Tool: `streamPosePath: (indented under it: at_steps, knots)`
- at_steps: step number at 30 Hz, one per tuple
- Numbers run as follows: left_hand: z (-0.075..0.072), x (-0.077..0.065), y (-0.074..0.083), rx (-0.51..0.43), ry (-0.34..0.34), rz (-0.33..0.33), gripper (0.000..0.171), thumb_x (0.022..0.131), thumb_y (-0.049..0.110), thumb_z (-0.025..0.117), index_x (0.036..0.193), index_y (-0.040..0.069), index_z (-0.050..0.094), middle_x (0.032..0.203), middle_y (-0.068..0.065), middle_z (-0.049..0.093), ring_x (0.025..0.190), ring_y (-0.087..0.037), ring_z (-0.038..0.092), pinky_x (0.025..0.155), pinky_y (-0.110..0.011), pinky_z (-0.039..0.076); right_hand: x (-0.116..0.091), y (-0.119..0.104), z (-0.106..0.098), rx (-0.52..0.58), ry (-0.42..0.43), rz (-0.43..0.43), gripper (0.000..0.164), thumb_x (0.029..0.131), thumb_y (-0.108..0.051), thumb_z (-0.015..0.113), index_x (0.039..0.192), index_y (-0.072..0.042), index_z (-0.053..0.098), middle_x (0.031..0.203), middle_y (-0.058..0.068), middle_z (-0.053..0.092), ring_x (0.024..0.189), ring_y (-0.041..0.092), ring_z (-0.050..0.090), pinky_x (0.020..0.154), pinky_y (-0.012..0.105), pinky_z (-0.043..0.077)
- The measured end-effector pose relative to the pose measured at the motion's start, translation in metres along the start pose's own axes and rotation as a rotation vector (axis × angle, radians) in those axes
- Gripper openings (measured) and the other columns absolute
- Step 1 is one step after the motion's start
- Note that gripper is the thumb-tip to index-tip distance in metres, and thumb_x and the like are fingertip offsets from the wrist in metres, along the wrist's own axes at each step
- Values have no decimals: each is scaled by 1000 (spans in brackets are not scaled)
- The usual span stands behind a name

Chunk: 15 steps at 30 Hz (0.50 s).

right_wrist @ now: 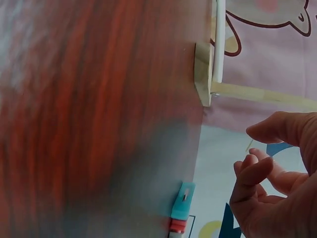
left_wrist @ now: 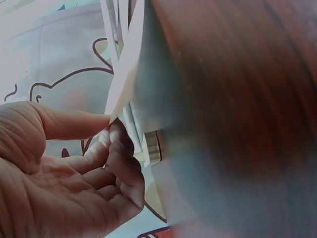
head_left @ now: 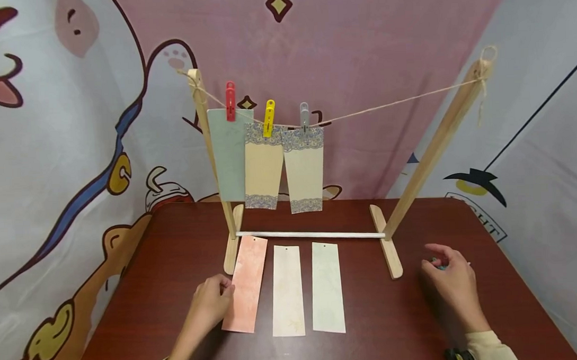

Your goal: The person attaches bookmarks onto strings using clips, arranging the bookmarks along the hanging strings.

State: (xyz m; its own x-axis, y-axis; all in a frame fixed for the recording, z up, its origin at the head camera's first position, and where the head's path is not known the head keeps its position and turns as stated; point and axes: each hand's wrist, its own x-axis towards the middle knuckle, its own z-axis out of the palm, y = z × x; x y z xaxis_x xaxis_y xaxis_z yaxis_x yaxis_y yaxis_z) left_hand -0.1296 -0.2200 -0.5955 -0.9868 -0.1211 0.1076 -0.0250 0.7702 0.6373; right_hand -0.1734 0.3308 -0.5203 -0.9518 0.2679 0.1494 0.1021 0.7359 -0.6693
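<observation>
My left hand [head_left: 212,304] pinches the left edge of a salmon-pink paper bookmark [head_left: 246,285] between thumb and forefinger. In the left wrist view, the bookmark's edge [left_wrist: 124,87] lifts from the table at the fingertips. Beside it lie a cream bookmark [head_left: 288,296] and a pale green one [head_left: 327,290], each with a small hole at the top. My right hand [head_left: 454,283] hovers at the right with thumb and fingers apart, holding nothing. Close to it, a teal clothespin [right_wrist: 183,201] and a red clothespin [right_wrist: 177,226] lie on the table, mostly hidden by the hand in the head view.
A wooden stand with left post [head_left: 213,151], right post [head_left: 432,148] and white crossbar [head_left: 314,234] carries a sagging string [head_left: 386,107]. Red [head_left: 230,102], yellow [head_left: 269,118] and grey [head_left: 305,116] clothespins hold three cards on its left half. Patterned cloth hangs behind.
</observation>
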Motion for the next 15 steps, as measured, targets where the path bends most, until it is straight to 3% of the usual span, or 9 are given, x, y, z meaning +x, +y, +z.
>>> streamPosePath:
  at_steps: [2,9,15]
  knots:
    - [-7,-2,7,-23,12,8,13,98,17,76,86,15,72,71,9,58,62,-13,51,56,-33,40,1,3,0,-29,-7,-5,41,98,-14,76,136,2,69,106,22,64,95,39,59,90,60,41]
    - [-55,-18,70,-100,15,-45,7,97,8,74,91,5,73,74,3,58,65,-17,51,59,-36,43,4,12,-6,-111,-64,-26,44,96,-13,78,133,8,66,102,21,59,90,35,57,76,49,40]
    - [-64,-18,87,-94,-15,-90,8,100,7,73,92,6,72,75,4,58,65,-14,50,60,-32,41,10,18,-12,-175,-176,-42,55,96,-14,77,136,17,57,104,30,60,93,42,56,78,59,46]
